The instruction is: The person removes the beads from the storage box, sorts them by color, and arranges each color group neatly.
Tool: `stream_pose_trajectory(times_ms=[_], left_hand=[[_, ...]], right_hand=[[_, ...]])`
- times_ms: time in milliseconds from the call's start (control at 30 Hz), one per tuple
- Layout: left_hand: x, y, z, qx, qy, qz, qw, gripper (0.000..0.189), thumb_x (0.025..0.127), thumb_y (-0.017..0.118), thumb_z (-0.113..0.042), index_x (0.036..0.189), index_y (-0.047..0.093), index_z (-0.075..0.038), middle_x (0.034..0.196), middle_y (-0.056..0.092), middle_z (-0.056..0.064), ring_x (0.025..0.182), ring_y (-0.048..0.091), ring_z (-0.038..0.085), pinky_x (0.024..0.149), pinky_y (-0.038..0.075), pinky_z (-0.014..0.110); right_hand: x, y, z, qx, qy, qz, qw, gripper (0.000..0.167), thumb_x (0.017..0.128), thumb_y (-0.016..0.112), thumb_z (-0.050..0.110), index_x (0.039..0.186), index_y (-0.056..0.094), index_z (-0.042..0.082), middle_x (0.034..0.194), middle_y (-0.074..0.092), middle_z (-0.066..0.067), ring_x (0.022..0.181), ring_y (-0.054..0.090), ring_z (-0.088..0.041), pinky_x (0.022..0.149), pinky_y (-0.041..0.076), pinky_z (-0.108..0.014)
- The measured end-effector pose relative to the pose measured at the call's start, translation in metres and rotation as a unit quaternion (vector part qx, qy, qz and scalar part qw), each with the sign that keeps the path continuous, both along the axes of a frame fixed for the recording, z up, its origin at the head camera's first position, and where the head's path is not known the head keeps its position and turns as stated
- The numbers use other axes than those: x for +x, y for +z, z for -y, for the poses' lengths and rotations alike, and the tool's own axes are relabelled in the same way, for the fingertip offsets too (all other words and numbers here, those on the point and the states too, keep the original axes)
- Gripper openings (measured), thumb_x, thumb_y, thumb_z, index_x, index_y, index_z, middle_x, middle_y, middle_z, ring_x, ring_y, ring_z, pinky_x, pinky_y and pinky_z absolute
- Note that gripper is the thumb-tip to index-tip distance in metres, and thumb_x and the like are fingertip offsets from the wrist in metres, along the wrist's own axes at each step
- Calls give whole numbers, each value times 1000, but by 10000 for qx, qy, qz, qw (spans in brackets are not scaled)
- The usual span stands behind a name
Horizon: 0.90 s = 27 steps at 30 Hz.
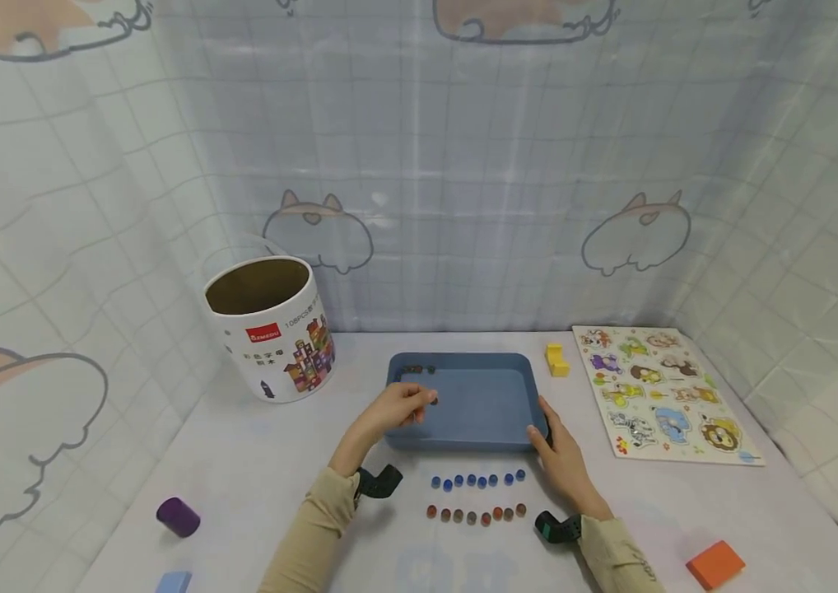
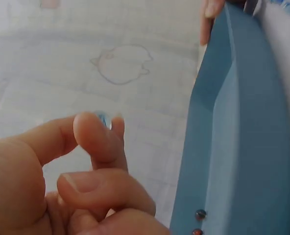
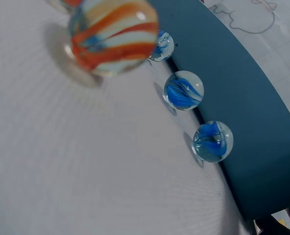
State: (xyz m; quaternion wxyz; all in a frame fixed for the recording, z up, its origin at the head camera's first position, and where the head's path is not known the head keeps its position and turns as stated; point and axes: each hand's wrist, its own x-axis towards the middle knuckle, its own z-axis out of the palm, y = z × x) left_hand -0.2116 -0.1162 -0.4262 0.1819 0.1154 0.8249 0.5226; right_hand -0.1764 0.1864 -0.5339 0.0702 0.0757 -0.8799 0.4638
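Note:
A glass marble with blue in it (image 2: 102,117) is pinched between the thumb and finger of my left hand (image 1: 402,405), over the left part of the blue tray (image 1: 486,403). My right hand (image 1: 563,461) holds the tray's right end, thumb on the near side of the rim. Several small dark marbles (image 1: 413,370) lie inside, along the back left wall; a red one (image 2: 197,231) shows in the left wrist view. In front of the tray runs a row of clear marbles with blue swirls (image 3: 184,90). Nearer me is a second row with orange and darker marbles (image 3: 114,36).
A white bucket (image 1: 274,354) with printed blocks stands at the back left. At right lies an animal puzzle board (image 1: 663,395), with a yellow block (image 1: 556,361) beside it. A purple cylinder (image 1: 179,517), a light blue block (image 1: 174,582) and an orange block (image 1: 715,565) lie nearer the front.

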Motion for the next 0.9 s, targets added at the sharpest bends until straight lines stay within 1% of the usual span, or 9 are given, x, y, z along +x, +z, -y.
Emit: stream_pose_trajectory(times_ms=[100,233,333,400,567,700,767,833,900], left_hand=[[20,-4,10,-47,-263,47,9996,43,101,51,-34,103,64,6,61,53,-2,46,30,9,47,28,24],[40,-19,19,-277,-482,108,9984,40,99,55,-33,98,65,5,61,53,-1,47,30,9,46,26,23],[50,-35,21,-525,-429,83,9977,31,97,60,-30,94,69,0,63,56,-1,48,35,8,47,29,22],[55,-44,21,-701,-330,-48,9970,23,95,63,-25,92,70,-3,62,58,-1,50,39,7,47,31,21],[61,-57,14,-937,-206,-403,9946,10,88,69,-15,84,70,-5,57,58,-3,49,44,6,46,32,20],[63,-62,7,-1187,-129,-636,9908,9,84,74,-16,81,69,-9,54,55,-7,47,43,5,46,32,20],[64,-62,5,-1344,-98,-722,9882,9,82,75,-17,80,69,-11,54,54,-8,48,44,5,46,33,20],[64,-58,3,-1385,-142,-726,9876,9,83,75,-18,82,69,-12,55,56,-7,48,46,6,46,34,21],[64,-48,3,-1356,-244,-701,9880,9,86,72,-20,86,70,-11,59,59,-4,49,50,9,46,36,22]], right_hand=[[0,2,-1,-13,9,-2,10000,61,103,46,30,153,23,4,156,27,-26,142,27,-47,113,23,-60],[1,5,-1,-27,9,49,10000,62,103,47,31,154,23,5,156,27,-26,142,27,-47,113,24,-61],[2,5,0,37,8,2,10000,61,103,46,30,153,24,4,155,27,-27,141,28,-49,111,25,-62],[2,3,1,45,12,-19,10000,60,103,46,29,153,24,4,155,28,-28,140,28,-49,111,25,-62],[2,0,0,-17,-8,14,10000,61,103,47,29,153,24,4,155,28,-26,141,28,-47,112,25,-61],[3,1,0,-58,-45,-12,10000,61,102,48,30,153,25,4,155,29,-26,141,28,-48,112,25,-61],[2,1,0,-23,-77,-8,10000,62,102,48,31,153,25,4,155,29,-26,141,29,-47,112,25,-61],[1,1,0,25,-78,27,10000,62,103,47,33,153,24,4,155,29,-25,141,28,-47,113,24,-60],[0,1,-1,106,-86,77,9999,63,103,46,34,154,23,5,156,28,-24,142,28,-46,113,24,-60]])
